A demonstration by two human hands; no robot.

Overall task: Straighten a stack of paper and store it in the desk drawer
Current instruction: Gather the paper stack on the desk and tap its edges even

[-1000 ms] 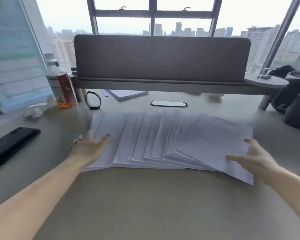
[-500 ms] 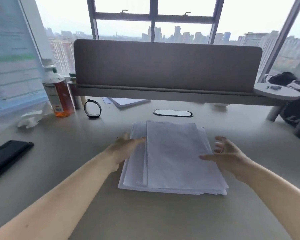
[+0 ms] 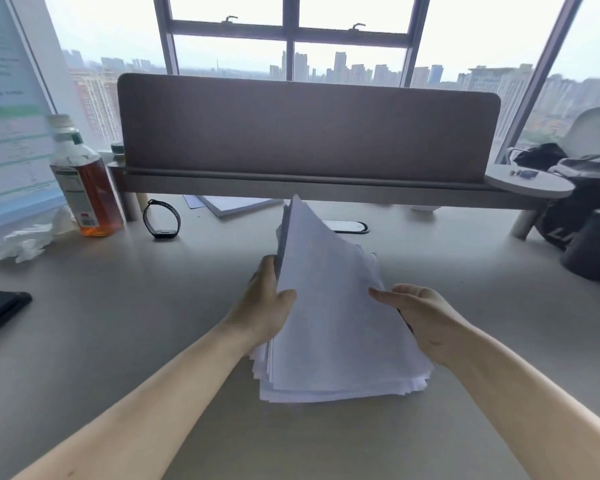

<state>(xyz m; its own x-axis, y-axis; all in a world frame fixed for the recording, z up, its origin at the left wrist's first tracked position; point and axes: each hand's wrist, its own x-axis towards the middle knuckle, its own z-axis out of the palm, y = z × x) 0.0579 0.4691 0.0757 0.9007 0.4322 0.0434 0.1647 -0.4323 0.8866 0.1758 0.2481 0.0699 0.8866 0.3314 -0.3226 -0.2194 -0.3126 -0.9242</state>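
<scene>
My left hand [image 3: 264, 303] and right hand [image 3: 421, 317] clamp the paper stack [image 3: 333, 323], tilted up off the desk [image 3: 118, 341]; edges ragged, squaring unfinished, no drawer in sight.

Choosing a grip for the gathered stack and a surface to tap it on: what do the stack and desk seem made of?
Paper stack: thin matte white office sheets, edges ragged, flexing between both hands. Desk: smooth, pale matte top, likely laminate; no grain visible.

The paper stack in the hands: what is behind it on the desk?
Behind the paper stack, a dark oval cable slot in the desk shows partly; its left end is covered. Farther back lies another pile of sheets.
</scene>
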